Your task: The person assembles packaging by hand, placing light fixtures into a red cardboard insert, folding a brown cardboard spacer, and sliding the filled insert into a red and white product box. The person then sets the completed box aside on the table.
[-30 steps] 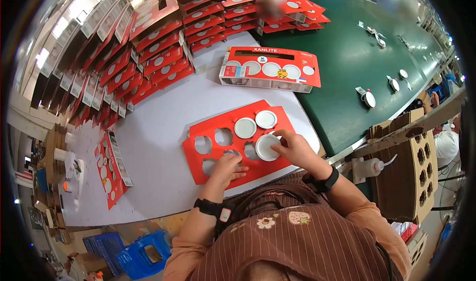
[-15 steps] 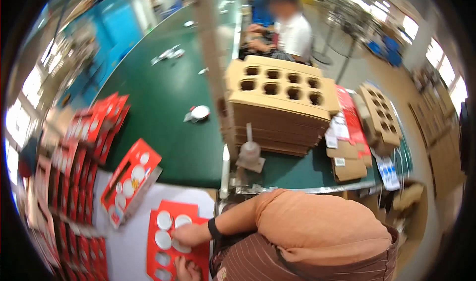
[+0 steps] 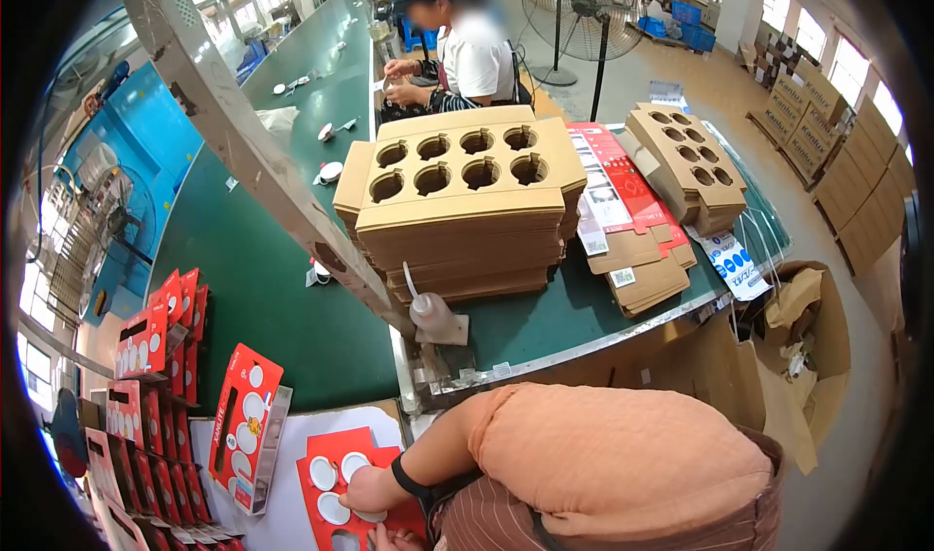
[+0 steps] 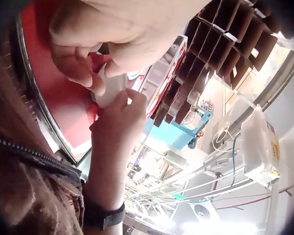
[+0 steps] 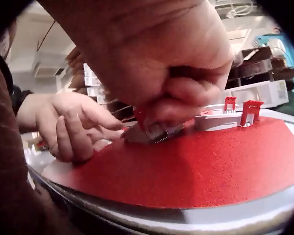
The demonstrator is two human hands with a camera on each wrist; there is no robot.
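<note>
Since a second ago the head view has swung towards the right hand's side, so the stack of brown cardboard inserts [image 3: 457, 249] beyond that hand shows whole. The right hand [image 3: 374, 493], then beside a disc with an open hole next to it, now covers part of a disc over the card.

The right hand's curled fingers grip a white disc [image 4: 112, 90]; the left hand [image 3: 393, 539] has its fingertips at the same disc, though I cannot tell whether they pinch it. The red card [image 3: 329, 444] lies flat under both hands on the tabletop [image 3: 302, 423], its long axis running from past the right hand towards the left. Three seated discs [image 3: 334, 508] sit beside the right hand, white faces up; an open hole [image 3: 344, 539] lies by the left. The printed red box [image 3: 251, 429] stands beyond the card, well apart from both hands.
</note>
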